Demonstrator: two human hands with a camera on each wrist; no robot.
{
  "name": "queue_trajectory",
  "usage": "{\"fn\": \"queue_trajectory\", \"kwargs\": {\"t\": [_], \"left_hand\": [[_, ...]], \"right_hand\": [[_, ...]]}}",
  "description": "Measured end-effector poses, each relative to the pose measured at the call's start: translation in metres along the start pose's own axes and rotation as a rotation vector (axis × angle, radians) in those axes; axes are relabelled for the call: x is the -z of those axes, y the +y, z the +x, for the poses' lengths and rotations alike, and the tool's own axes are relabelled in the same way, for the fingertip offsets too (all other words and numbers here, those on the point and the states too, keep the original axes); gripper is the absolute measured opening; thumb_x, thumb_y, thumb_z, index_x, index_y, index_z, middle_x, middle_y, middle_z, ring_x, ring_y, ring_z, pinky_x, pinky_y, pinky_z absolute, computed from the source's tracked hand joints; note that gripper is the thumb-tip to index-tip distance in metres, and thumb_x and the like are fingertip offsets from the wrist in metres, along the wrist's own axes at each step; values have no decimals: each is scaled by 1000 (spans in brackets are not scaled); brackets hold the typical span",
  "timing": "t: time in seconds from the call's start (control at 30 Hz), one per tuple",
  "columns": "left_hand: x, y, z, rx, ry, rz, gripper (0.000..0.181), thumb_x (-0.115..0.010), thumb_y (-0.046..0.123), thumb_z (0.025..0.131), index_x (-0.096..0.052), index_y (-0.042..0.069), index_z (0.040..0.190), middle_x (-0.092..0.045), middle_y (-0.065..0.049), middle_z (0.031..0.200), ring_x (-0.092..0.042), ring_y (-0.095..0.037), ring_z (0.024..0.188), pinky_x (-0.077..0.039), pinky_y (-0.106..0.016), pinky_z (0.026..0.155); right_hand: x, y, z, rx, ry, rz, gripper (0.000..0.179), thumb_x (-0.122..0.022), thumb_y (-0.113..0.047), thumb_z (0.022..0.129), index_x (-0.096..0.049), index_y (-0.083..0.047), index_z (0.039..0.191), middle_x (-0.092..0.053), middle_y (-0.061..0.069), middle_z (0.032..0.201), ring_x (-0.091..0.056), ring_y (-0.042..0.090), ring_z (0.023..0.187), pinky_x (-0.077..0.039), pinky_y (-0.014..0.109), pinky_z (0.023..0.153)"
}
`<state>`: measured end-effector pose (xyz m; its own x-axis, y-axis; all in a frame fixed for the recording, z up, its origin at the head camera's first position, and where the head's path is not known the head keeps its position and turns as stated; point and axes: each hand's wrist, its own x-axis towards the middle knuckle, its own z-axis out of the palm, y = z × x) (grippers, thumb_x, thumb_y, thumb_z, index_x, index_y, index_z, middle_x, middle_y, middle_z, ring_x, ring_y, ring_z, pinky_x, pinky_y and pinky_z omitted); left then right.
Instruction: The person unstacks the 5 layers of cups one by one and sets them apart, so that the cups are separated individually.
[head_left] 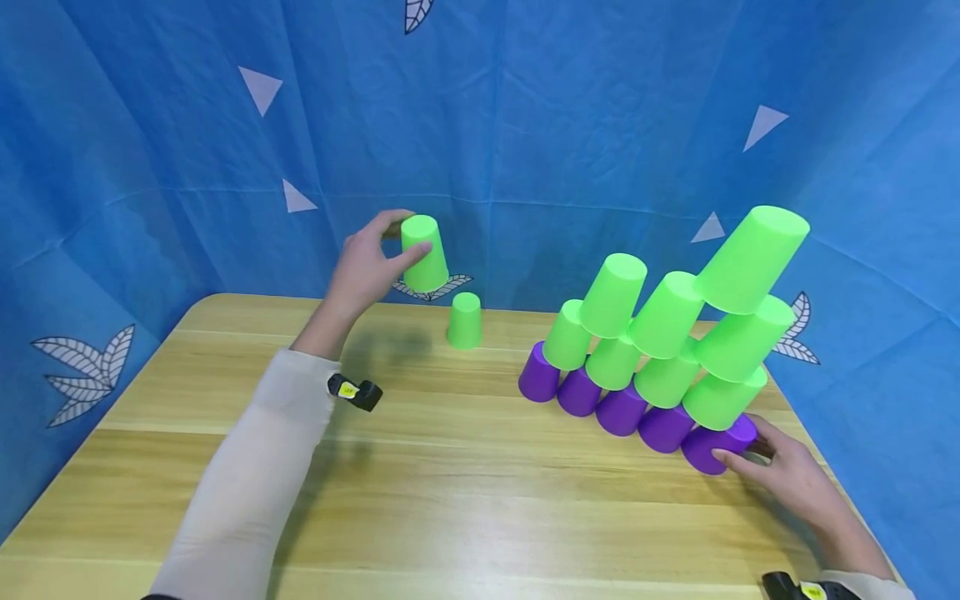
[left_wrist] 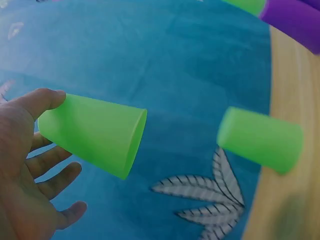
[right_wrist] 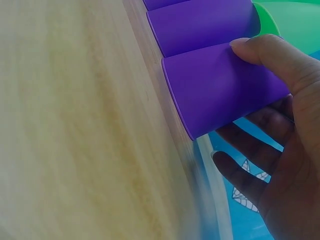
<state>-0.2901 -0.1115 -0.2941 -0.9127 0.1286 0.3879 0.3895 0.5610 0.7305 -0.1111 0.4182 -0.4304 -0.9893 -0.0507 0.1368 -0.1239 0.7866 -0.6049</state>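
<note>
My left hand point(head_left: 372, 262) pinches an upside-down green cup point(head_left: 425, 255) between thumb and fingers, raised above the back of the table. Below it, a second green cup point(head_left: 465, 322) stands mouth down on the wood. At the right, my right hand point(head_left: 797, 481) grips the nearest purple cup point(head_left: 718, 444) of the bottom row, thumb on its near side. A row of purple cups point(head_left: 621, 410) carries a row of green cups point(head_left: 613, 362), with further green cups point(head_left: 666, 315) stacked on those. One green cup point(head_left: 754, 260) tops the stack at its right end.
The wooden table point(head_left: 420, 500) meets a blue patterned curtain point(head_left: 480, 125) at the back and both sides. The stack runs diagonally along the table's right part, close to the right edge. Small wrist cameras point(head_left: 356, 391) sit on both forearms.
</note>
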Motion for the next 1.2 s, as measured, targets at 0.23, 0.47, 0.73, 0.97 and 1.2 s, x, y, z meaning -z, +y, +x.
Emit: {"fn": "queue_trajectory", "kwargs": {"t": [0.23, 0.47, 0.73, 0.97, 1.2], "left_hand": [[-8, -40, 0, 82, -28, 35, 60, -70, 43, 90, -52, 12, 137, -59, -8, 129, -51, -26, 123, -39, -51, 101], [-23, -68, -2, 128, -79, 69, 60, -70, 41, 90, -50, 11, 138, -58, -9, 132, -51, -29, 123, -39, -53, 101], [-41, -85, -7, 168, -129, 83, 62, -69, 40, 91, -48, 9, 140, -57, -13, 130, -50, -32, 119, -38, -55, 99], [-57, -97, -10, 213, -167, 84, 62, -69, 37, 91, -46, 10, 141, -55, -14, 134, -49, -35, 124, -38, -56, 101], [-65, -101, -13, 220, -185, 82, 60, -69, 37, 91, -46, 10, 140, -54, -14, 136, -47, -35, 126, -35, -56, 104]], "right_hand": [[-2, -1, -1, 11, 3, 12, 53, -75, -23, 88, -55, 0, 132, -67, 15, 112, -52, -14, 91, -48, 15, 71], [-1, 1, -2, 16, 8, 17, 53, -75, -23, 88, -55, 0, 132, -60, -20, 105, -52, -14, 92, -48, 14, 72], [-1, 1, -2, 10, 7, 27, 53, -75, -23, 88, -55, -1, 132, -60, -20, 105, -53, -13, 91, -48, 15, 71], [0, 2, -2, -6, 3, 14, 54, -75, -25, 88, -55, -1, 133, -63, -11, 107, -52, -14, 91, -49, 18, 70], [-2, 3, 0, -13, -9, 9, 56, -75, -22, 88, -53, 0, 135, -65, 20, 115, -51, -15, 91, -49, 19, 70]]}}
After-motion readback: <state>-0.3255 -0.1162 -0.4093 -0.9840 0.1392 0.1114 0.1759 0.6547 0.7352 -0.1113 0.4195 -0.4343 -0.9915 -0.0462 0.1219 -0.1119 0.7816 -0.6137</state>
